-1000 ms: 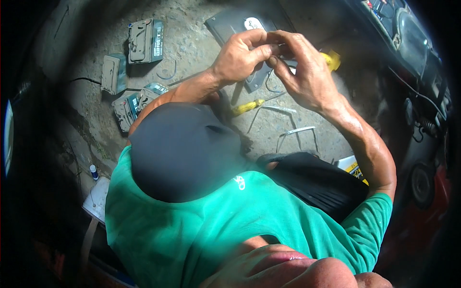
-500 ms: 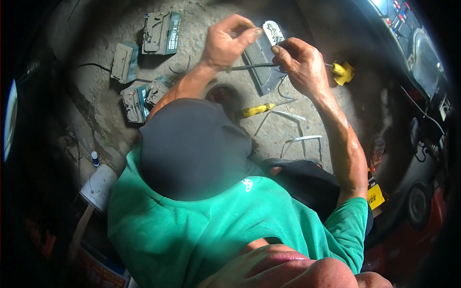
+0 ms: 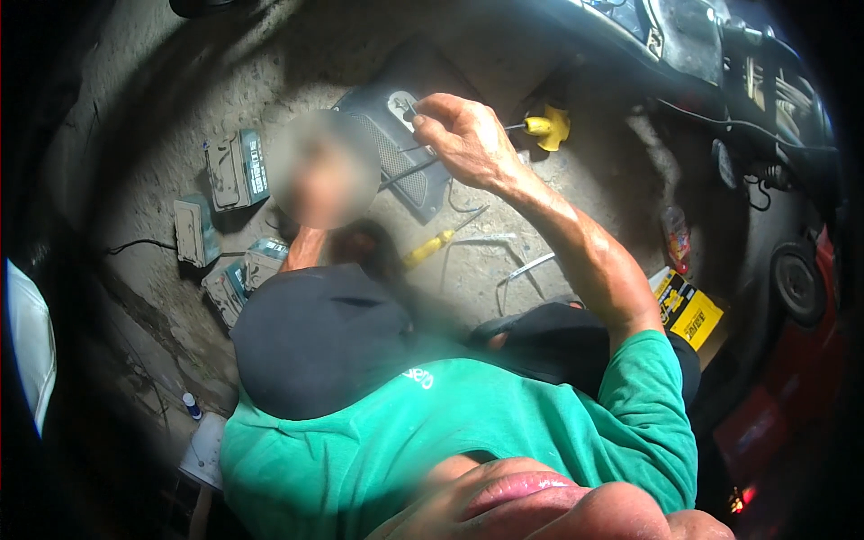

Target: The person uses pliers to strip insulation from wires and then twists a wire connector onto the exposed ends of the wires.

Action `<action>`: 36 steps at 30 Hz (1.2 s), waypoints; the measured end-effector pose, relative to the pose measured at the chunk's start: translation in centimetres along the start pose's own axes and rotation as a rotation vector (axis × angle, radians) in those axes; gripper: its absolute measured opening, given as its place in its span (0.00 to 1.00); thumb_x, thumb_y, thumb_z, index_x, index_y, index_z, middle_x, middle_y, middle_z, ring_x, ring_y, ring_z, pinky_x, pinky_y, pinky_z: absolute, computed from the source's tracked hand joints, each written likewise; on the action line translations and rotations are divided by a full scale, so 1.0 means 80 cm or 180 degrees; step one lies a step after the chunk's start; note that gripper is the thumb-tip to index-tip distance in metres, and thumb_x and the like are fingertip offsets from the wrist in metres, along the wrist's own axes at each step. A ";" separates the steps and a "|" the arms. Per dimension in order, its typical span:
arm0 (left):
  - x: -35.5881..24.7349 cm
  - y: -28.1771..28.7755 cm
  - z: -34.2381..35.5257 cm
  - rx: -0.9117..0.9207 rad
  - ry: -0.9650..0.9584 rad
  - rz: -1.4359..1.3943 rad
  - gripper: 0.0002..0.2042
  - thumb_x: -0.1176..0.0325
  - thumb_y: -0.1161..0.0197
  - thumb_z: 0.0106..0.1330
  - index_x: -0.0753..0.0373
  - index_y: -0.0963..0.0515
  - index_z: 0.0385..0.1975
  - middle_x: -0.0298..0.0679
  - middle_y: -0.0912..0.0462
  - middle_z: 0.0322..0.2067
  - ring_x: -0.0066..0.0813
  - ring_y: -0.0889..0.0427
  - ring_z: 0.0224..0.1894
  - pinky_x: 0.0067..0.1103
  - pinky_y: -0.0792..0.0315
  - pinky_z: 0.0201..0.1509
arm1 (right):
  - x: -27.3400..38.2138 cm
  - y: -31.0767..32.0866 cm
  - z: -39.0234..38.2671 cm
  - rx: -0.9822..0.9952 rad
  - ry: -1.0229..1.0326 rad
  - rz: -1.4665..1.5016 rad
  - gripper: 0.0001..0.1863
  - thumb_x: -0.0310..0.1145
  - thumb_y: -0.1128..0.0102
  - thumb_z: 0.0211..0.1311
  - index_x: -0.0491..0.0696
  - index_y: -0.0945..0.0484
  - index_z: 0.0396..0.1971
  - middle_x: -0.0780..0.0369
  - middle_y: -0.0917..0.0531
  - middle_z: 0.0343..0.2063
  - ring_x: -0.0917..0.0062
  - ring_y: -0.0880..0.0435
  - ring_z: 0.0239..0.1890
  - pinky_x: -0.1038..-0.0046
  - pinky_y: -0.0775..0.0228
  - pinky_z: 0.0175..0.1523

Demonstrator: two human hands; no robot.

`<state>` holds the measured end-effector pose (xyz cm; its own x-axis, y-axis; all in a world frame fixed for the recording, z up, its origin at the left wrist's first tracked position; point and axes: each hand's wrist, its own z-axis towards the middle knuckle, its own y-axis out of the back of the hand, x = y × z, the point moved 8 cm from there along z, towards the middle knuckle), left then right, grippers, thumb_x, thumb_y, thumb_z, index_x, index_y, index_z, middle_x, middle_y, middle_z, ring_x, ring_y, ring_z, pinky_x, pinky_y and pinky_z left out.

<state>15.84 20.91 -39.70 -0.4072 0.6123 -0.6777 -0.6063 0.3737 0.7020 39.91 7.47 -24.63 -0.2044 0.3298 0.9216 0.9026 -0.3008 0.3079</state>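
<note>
My right hand [image 3: 463, 139] is closed over a dark panel [image 3: 427, 205] with a perforated mesh and a pale oval badge. A long-shafted screwdriver with a yellow flared handle [image 3: 551, 128] runs through that hand, its shaft slanting down to the left across the mesh. Thumb and forefinger are pinched together; whatever small thing is between them is too small to name. My left hand [image 3: 324, 175] is beside the panel's left edge, smeared so its fingers cannot be read. A second yellow-handled screwdriver [image 3: 430, 249] lies on the ground below the panel.
Several grey-and-green boxy units [image 3: 238, 171] stand at the left. Bent white-and-dark strips [image 3: 531, 267] lie near my knee. At the right are a yellow-and-black box [image 3: 688, 310], a clear bottle [image 3: 675, 238] and dark machinery. A blue-and-white tube [image 3: 192, 405] is lower left.
My view has shifted, so the ground things appear farther left and lower. My left hand has moved away from the right one, leftward. The right hand still has the screwdriver.
</note>
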 end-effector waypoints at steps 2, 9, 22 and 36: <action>-0.022 0.013 0.018 0.0171 -0.0256 0.0249 0.21 0.73 0.41 0.70 0.67 0.29 0.62 0.41 0.17 0.41 0.27 0.18 0.41 0.23 0.23 0.49 | 0.001 0.005 0.000 -0.0084 0.0138 -0.0058 0.17 0.37 0.42 0.70 0.40 0.18 0.48 0.53 0.12 0.36 0.69 0.12 0.40 0.68 0.21 0.47; -0.092 -0.025 -0.003 0.2172 0.2768 -0.2728 0.15 0.61 0.47 0.78 0.67 0.20 0.47 0.40 0.15 0.36 0.28 0.17 0.35 0.25 0.22 0.42 | 0.012 0.011 0.006 -0.0355 0.0565 -0.0534 0.13 0.33 0.38 0.71 0.40 0.18 0.48 0.53 0.13 0.34 0.71 0.14 0.35 0.69 0.22 0.43; -0.175 -0.012 0.030 0.2197 0.1633 -0.3306 0.14 0.70 0.49 0.73 0.69 0.23 0.52 0.44 0.13 0.40 0.32 0.14 0.39 0.27 0.21 0.45 | 0.019 -0.013 -0.002 -0.0112 0.1033 -0.1094 0.06 0.24 0.40 0.69 0.40 0.19 0.42 0.49 0.16 0.35 0.55 0.12 0.39 0.63 0.17 0.41; -0.163 0.002 0.035 0.1750 0.1177 -0.1191 0.16 0.69 0.42 0.67 0.67 0.22 0.52 0.48 0.14 0.36 0.42 0.14 0.38 0.33 0.21 0.43 | 0.023 -0.017 -0.006 0.0092 0.0859 -0.1162 0.06 0.21 0.39 0.67 0.40 0.18 0.41 0.49 0.15 0.29 0.56 0.12 0.32 0.63 0.19 0.35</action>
<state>22.96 14.92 -30.11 -0.5025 0.1394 -0.8533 -0.3608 0.8631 0.3535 38.14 8.06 -23.27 -0.5992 0.1633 0.7838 0.7626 -0.1817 0.6209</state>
